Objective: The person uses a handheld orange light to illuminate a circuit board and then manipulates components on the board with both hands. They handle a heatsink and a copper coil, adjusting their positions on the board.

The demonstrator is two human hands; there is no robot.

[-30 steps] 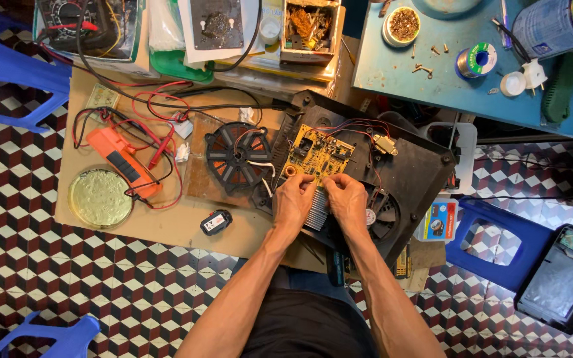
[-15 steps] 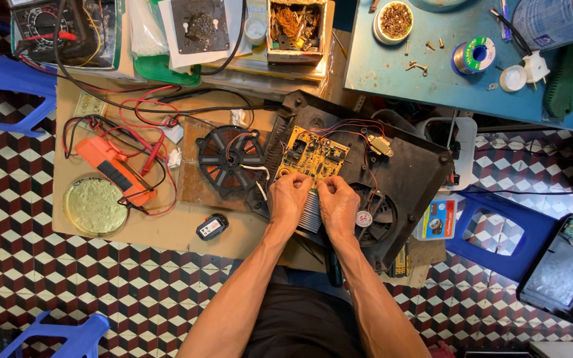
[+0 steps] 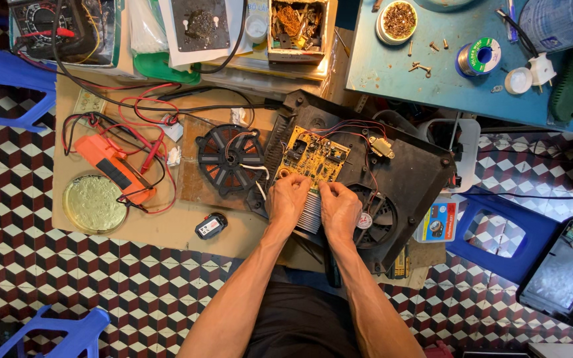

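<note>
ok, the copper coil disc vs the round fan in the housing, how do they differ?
The coil disc lies outside the black housing on the cardboard, fully exposed; the fan sits inside the housing, partly covered by the right hand. The coil disc shows dark spoked windings; the fan carries a red-and-white hub sticker. Both are round and dark.

Checkered tile floor (image 3: pixel 67 278), blue plastic stools (image 3: pixel 8 73), teal table (image 3: pixel 392 73)

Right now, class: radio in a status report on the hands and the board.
Left hand and right hand both on near edge of yellow circuit board. Board sits in open black casing. Red wires trail over it.
</note>
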